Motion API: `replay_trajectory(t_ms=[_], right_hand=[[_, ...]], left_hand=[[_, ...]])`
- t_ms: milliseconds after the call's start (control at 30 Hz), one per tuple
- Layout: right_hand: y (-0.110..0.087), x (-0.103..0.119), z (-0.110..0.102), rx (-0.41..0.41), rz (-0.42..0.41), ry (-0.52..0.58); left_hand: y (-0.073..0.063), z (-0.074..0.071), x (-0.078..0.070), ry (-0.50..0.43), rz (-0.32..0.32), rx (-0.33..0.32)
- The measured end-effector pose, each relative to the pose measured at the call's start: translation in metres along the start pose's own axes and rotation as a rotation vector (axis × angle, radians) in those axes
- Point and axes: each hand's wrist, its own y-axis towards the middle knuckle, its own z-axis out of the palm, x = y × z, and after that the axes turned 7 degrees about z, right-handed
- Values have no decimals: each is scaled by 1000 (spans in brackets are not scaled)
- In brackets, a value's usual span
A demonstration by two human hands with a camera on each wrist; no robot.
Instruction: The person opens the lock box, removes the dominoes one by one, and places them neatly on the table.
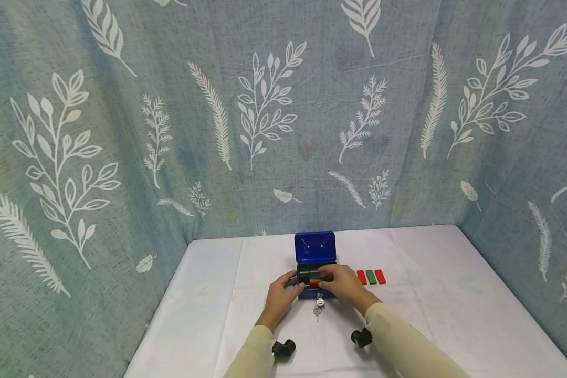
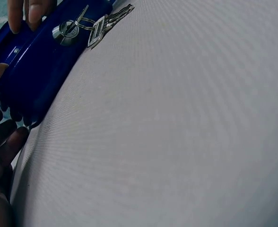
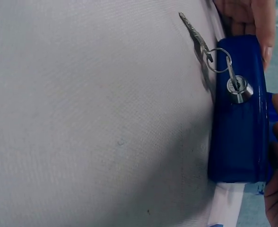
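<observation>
A blue cash box [image 1: 315, 248] stands on the table with its lid raised and a dark divided tray inside. My left hand [image 1: 280, 298] grips its left side, the thumb over the rim and the fingers along the outer wall. Over the tray's right part, my right hand [image 1: 344, 283] reaches in with bent fingers. A red block [image 1: 314, 283] and a strip of green show beside its fingertips; I cannot tell whether it pinches them. A key sits in the front lock [image 3: 239, 89], and a second key [image 3: 195, 35] hangs from its ring.
To the right of the box lie a red block [image 1: 361, 277], a green block [image 1: 370, 276] and another red block [image 1: 380, 276] in a row. The white-covered table [image 1: 208, 315] is enclosed by a leaf-patterned curtain [image 1: 283, 121] at the back and sides.
</observation>
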Motion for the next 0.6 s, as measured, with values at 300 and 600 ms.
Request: replay_trajectory(t_ms=[300,600], right_hand=[[3,4,5,15,-65,-39],[7,8,7,-11,-123,-156]], left_hand=[[0,-1,1,-1,6,2],[-1,0,1,-8,19,2]])
